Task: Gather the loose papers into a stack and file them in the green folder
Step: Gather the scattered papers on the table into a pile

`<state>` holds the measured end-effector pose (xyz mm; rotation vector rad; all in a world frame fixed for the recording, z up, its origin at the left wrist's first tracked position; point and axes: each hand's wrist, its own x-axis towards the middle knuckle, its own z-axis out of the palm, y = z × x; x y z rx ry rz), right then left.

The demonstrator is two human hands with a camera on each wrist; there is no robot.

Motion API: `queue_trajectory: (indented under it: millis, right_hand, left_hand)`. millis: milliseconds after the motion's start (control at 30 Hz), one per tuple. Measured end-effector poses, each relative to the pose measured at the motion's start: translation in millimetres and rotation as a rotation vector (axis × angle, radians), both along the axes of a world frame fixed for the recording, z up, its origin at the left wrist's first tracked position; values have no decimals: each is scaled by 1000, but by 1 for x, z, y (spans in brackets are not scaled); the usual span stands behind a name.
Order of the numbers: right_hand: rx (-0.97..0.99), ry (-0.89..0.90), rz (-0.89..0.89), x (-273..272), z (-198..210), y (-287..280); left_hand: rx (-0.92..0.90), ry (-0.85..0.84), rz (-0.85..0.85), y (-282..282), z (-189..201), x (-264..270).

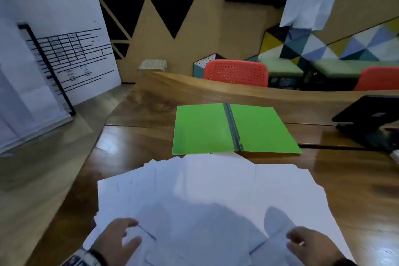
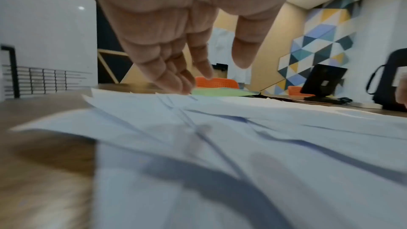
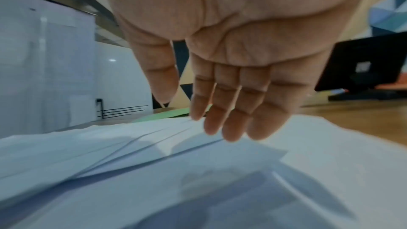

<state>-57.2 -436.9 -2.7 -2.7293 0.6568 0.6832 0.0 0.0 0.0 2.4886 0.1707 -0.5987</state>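
Both of our hands sit at the near edge of the view, low over a wide fan of loose white papers spread across the wooden table. Our left hand hangs over the near-left corner of the spread, fingers straight and relaxed, thumb apart, gripping nothing; from the left wrist its fingertips look just above the sheets, and we cannot tell whether they touch. Our right hand hovers over the near-right part, fingers extended and close together, also holding nothing.

We count 2 hands and 1 folder; the sheets overlap too much to count. The green folder lies open and flat straight ahead, beyond the far edge of the papers, its spine running away from us and slightly right. 1 sheet just reaches its near edge.

We judge that gathering comes first: the spread runs left to right between our hands, so sweeping both inward would square it. The stack then travels forward, away from us. Neither hand is clearly nearer the folder.
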Motion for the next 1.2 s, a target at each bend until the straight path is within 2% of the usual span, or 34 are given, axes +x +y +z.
queue_trajectory:
  millis: [33, 100, 167, 300, 433, 533, 700, 767, 900, 1033, 1067, 1133, 1200]
  right_hand:
    - [69, 18, -20, 11, 11, 23]
    - [148, -14, -141, 25, 13, 34]
    - [126, -32, -318, 30, -4, 37]
    - [195, -44, -495, 38, -12, 51]
    - [302, -126, -517, 57, -16, 57]
    - [315, -214, -470, 67, -16, 60]
    - [373, -259, -443, 71, -14, 43]
    - [385, -214, -432, 70, -13, 34]
    - [451, -165, -376, 75, -16, 34]
    - [599, -203, -373, 86, -22, 59]
    - [651, -248, -418, 88, -22, 65]
    - [884, -328, -639, 88, -22, 73]
    - [1123, -305, -867, 83, -19, 79]
  left_hand:
    - [17, -57, 14, -11, -1, 18]
    - [73, -84, 53, -24, -4, 35]
    - [128, -43, 104, -33, -10, 51]
    - [135, 65, 220, -43, -17, 74]
    - [157, 112, 144, -55, -21, 80]
    - [158, 147, 23, -61, -23, 77]
    - [190, 205, -152, -48, -24, 69]
    - [185, 192, -151, -37, -24, 64]
    - [95, 89, -24, -32, -24, 58]
    - [-44, 125, 27, -46, -28, 60]
    - [-65, 138, 48, -47, -30, 60]
    - [-88, 143, 103, -45, -30, 59]
    - [-121, 138, 166, -43, -28, 56]
